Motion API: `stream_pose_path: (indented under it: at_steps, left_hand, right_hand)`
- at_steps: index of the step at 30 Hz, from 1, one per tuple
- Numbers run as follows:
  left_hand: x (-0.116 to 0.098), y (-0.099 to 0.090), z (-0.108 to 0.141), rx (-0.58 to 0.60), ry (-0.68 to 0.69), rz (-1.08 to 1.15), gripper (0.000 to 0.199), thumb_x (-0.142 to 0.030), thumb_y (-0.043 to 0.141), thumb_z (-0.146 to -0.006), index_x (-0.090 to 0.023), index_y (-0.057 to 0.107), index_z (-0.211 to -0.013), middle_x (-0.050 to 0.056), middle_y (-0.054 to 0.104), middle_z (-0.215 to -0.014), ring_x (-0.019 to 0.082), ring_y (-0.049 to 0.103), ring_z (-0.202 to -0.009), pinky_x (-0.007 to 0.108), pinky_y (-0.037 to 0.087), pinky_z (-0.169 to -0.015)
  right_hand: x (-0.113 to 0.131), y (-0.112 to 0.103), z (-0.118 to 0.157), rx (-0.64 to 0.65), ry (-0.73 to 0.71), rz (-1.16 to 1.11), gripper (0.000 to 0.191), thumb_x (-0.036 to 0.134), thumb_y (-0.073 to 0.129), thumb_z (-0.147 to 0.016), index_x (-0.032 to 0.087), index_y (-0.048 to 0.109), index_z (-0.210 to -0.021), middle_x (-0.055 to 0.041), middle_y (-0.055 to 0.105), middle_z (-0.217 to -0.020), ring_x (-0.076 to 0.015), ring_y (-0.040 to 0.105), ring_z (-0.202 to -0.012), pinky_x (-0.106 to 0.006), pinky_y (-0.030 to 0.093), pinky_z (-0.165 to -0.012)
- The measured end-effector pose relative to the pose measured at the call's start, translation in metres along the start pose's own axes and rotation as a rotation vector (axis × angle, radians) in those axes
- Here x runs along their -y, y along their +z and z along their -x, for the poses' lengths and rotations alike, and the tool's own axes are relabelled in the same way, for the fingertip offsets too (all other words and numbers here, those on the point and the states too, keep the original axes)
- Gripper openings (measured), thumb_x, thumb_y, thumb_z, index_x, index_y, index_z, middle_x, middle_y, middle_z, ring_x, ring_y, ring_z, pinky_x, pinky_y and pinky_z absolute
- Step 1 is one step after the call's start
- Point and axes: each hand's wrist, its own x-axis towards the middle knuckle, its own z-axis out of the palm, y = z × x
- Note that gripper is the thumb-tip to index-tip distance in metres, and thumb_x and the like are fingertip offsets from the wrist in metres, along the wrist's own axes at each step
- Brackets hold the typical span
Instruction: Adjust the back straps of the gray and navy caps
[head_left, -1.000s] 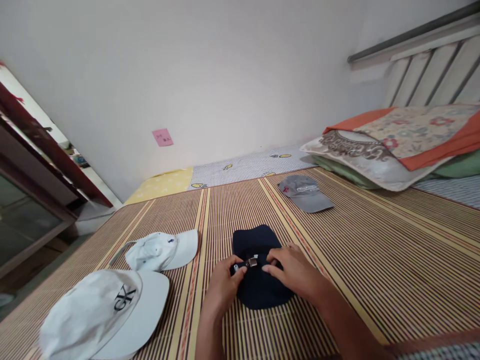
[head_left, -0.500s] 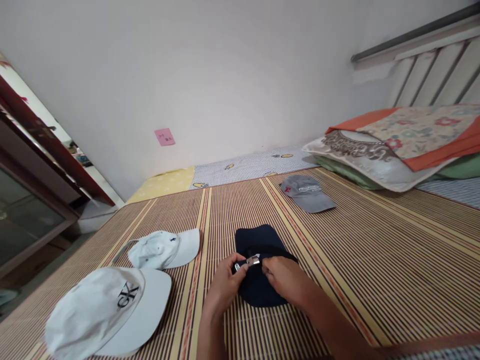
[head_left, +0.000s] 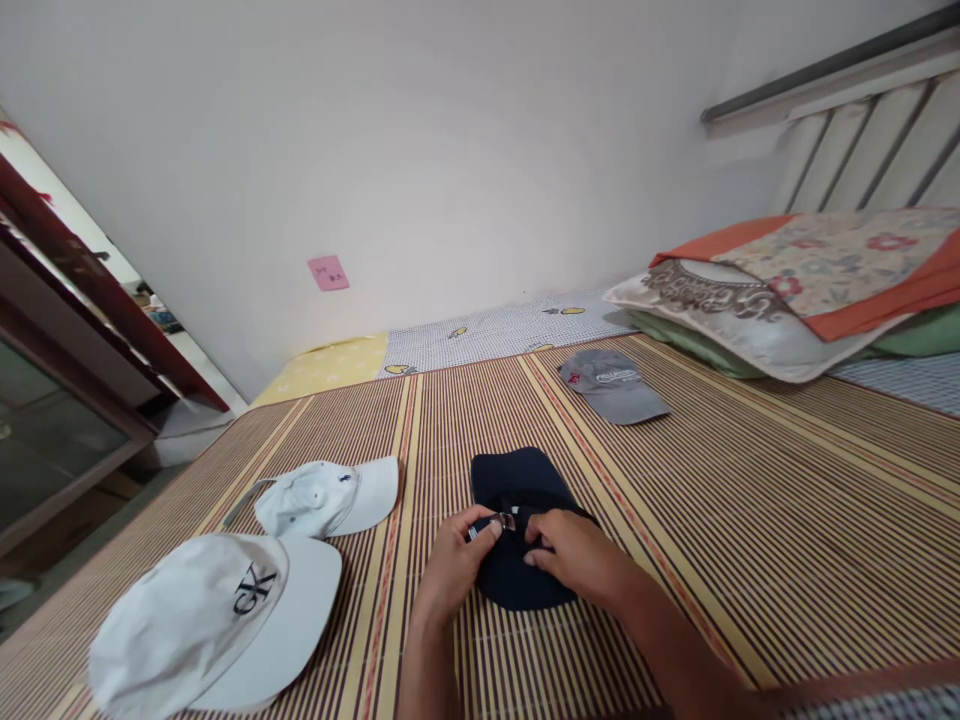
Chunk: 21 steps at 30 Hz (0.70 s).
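A navy baseball cap (head_left: 523, 580) lies on the mat in front of me, its brim pointing away. My left hand (head_left: 455, 555) pinches the small metal buckle (head_left: 507, 521) of its back strap between thumb and fingers. On the other side of the strap, my right hand (head_left: 566, 550) has curled fingers against the cap; thumb and forefinger show a small gap, and the strap's end is mostly hidden there. To the left lie a pale cap with a small logo (head_left: 315, 497) and a larger white cap with black letters (head_left: 202, 620).
A grey cap (head_left: 613, 387) rests farther back on the striped bamboo mat (head_left: 465, 410). Pillows (head_left: 750, 310) under a floral cloth are piled at the right, by a radiator (head_left: 877, 140). A pink note (head_left: 328, 273) is on the wall; a doorway (head_left: 112, 260) opens at left.
The metal buckle has tilted between the fingers of my left hand. My right thumb has moved slightly away from the forefinger. The other caps have stayed in place.
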Motion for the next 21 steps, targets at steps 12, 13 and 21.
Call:
stream_pose_path:
  at_steps: [12, 13, 21]
  left_hand:
    - [0.003, -0.006, 0.003, 0.005, 0.023, 0.079, 0.033, -0.051, 0.074, -0.085, -0.018, 0.074, -0.088, 0.002, 0.069, -0.082, 0.016, 0.058, -0.078, 0.028, 0.042, -0.074]
    - [0.002, -0.007, 0.004, 0.01, 0.028, 0.07, 0.033, -0.051, 0.073, -0.085, -0.018, 0.074, -0.087, 0.002, 0.069, -0.083, 0.016, 0.058, -0.079, 0.028, 0.042, -0.075]
    - [0.001, -0.013, 0.006, 0.043, 0.055, 0.109, 0.031, -0.048, 0.079, -0.082, -0.019, 0.072, -0.09, -0.002, 0.064, -0.082, 0.013, 0.051, -0.076, 0.025, 0.038, -0.072]
  right_hand:
    - [-0.02, -0.035, 0.0, -0.064, -0.062, -0.792, 0.017, 0.036, 0.059, -0.09, 0.021, 0.06, -0.099, -0.0047, 0.076, -0.087, -0.0204, 0.073, -0.086, -0.034, 0.054, -0.085]
    - [-0.022, -0.039, 0.002, -0.065, -0.057, -0.938, 0.026, 0.038, 0.065, -0.087, 0.02, 0.062, -0.105, -0.0037, 0.075, -0.086, -0.0203, 0.072, -0.085, -0.034, 0.054, -0.084]
    - [-0.029, -0.05, 0.006, -0.17, -0.017, -1.398, 0.041, 0.04, 0.086, -0.079, 0.021, 0.069, -0.11, 0.0002, 0.072, -0.081, -0.0156, 0.067, -0.077, -0.029, 0.054, -0.078]
